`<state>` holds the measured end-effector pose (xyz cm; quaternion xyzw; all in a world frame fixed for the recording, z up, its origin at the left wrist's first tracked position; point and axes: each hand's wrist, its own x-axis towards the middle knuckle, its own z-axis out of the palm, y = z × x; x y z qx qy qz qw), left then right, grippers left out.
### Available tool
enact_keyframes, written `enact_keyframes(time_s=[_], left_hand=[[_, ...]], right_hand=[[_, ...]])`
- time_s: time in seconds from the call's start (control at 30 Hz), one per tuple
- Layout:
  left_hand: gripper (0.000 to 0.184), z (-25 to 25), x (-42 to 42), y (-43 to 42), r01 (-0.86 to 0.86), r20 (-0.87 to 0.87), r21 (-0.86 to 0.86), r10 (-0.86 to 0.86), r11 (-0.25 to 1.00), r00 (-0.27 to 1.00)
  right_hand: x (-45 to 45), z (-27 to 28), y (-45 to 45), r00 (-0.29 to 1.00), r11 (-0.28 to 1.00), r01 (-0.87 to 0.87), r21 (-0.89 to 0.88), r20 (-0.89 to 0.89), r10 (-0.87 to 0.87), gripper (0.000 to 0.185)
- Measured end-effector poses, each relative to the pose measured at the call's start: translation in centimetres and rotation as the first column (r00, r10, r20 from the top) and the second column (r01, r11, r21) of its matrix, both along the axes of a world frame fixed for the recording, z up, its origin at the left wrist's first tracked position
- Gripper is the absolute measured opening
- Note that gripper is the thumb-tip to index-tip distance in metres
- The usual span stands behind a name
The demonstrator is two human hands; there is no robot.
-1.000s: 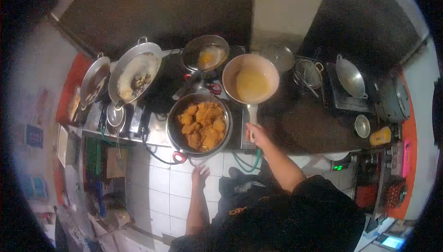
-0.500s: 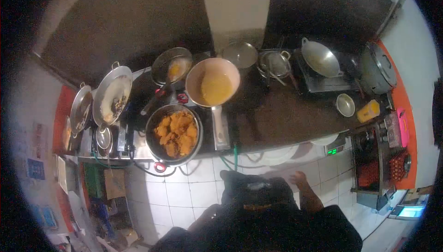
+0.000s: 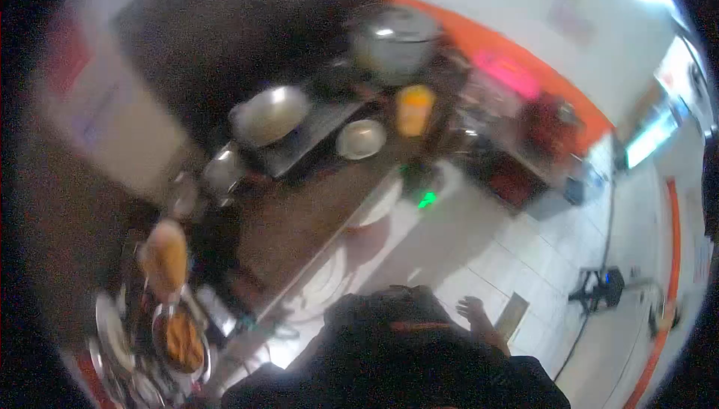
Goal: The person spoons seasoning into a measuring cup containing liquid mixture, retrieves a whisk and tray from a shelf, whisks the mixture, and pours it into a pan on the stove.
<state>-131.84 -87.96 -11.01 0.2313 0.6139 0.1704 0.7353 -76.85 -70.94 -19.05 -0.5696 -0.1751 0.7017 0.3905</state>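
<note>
The bare right hand (image 3: 473, 309) hangs with fingers spread over white floor tiles (image 3: 490, 267), just left of a flat brown rectangular panel (image 3: 514, 316), while the left hand's state cannot be told.

1. A single camera sits on the person's head, looking forward and down past the shirt (image 3: 419, 353), which fills the bottom middle, nearest of all; the right hand (image 3: 472, 309) shows just beside it.
2. Through the blur, it seems turned toward the right end of the counter (image 3: 292, 218), whose front edge slants across the view.
3. The pot (image 3: 395, 48) stands farther off, near the top; the pan (image 3: 165, 255) falls toward the left.
4. The lens is very wide, its round field also taking in floor (image 3: 487, 244) and wall (image 3: 502, 4).
</note>
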Motion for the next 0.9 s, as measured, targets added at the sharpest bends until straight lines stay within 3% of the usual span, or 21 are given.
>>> enact_keyframes(time_s=[0.03, 0.1, 0.13, 0.17, 0.23, 0.43, 0.5, 0.53, 0.57, 0.63, 0.7, 0.77, 0.8, 0.83, 0.87, 0.9], left_hand=[[0.026, 0.2, 0.7, 3.6, 0.066, 0.001, 0.009, -0.066, 0.998, 0.998], [0.027, 1.1, 2.0, 10.0, 0.18, -0.002, 0.016, -0.18, 0.983, 0.984], [0.027, 1.6, 2.6, 12.9, 0.221, -0.003, 0.021, -0.221, 0.975, 0.975], [0.028, 2.0, 3.2, 15.9, 0.253, -0.005, 0.023, -0.253, 0.967, 0.967], [0.029, 3.2, 4.9, 21.5, 0.289, -0.005, 0.026, -0.289, 0.957, 0.957], [0.031, 5.8, 10.0, 39.3, 0.202, 0.012, 0.076, -0.204, 0.976, 0.979], [0.032, 7.9, 13.3, 45.2, 0.096, -0.024, 0.088, -0.094, 0.992, 0.995], [0.032, 8.2, 14.9, 48.8, 0.034, -0.019, 0.118, -0.032, 0.992, 0.999], [0.033, 9.0, 16.9, 52.4, 0.008, -0.032, 0.135, -0.004, 0.991, 0.999], [0.036, 4.0, 19.1, 59.6, -0.132, 0.15, 0.347, 0.084, 0.929, 0.985], [0.031, 0.0, 22.8, 69.0, -0.057, 0.114, 0.483, 0.002, 0.874, 0.994], [0.026, -2.7, 25.6, 77.0, 0.112, -0.022, 0.582, -0.122, 0.805, 0.992], [0.024, -3.0, 26.9, 80.2, 0.17, -0.074, 0.605, -0.158, 0.778, 0.985], [0.022, -2.7, 28.0, 82.9, 0.203, -0.105, 0.622, -0.177, 0.756, 0.979], [0.022, -1.4, 29.3, 85.3, 0.211, -0.114, 0.619, -0.179, 0.756, 0.977], [0.024, 0.8, 30.7, 87.0, 0.147, -0.071, 0.606, -0.13, 0.781, 0.989]], right_hand=[[0.4, -0.5, 1.7, 0.998, 0.996, 0.009, -0.089, -0.056, -0.014, 0.034], [0.1, 0.9, 2.2, 0.997, 0.999, 0.047, -0.021, -0.054, -0.048, 0.031], [-0.7, 0.6, 3.8, 0.986, 0.995, 0.013, -0.097, 0.169, 0.004, 0.031], [-0.3, 0.2, 4.4, 0.986, 0.993, 0.041, -0.108, 0.163, -0.023, 0.031], [0.7, -0.4, 7.2, 0.998, 0.991, 0.003, -0.136, -0.057, -0.011, 0.038], [2.7, 1.1, 22.4, 0.997, 0.995, 0.037, -0.098, 0.074, -0.03, 0.036], [4.3, 3.1, 25.0, 0.993, 0.999, 0.044, 0.019, 0.109, -0.046, 0.036], [5.0, 3.8, 25.9, 0.982, 0.983, 0.174, 0.05, 0.069, -0.177, 0.035], [6.6, 4.0, 27.0, 0.975, 0.979, 0.202, 0.007, 0.09, -0.202, 0.033], [9.2, 4.2, 29.5, 0.961, 0.964, 0.238, -0.119, 0.175, -0.215, 0.03], [11.5, 3.6, 32.6, 0.943, 0.957, 0.259, -0.128, 0.249, -0.222, 0.028], [14.2, -1.0, 35.1, 0.902, 0.967, 0.237, 0.092, 0.35, -0.254, 0.021], [14.8, -0.6, 38.1, 0.859, 0.982, 0.164, 0.09, 0.476, -0.187, 0.021], [15.1, -0.2, 41.7, 0.717, 0.999, 0.01, 0.054, 0.696, -0.045, 0.022], [15.2, -0.2, 45.9, 0.367, 0.972, -0.226, -0.062, 0.919, 0.144, 0.022], [14.7, -0.2, 50.8, 0.006, 0.913, -0.359, -0.192, 0.978, 0.208, 0.023]])
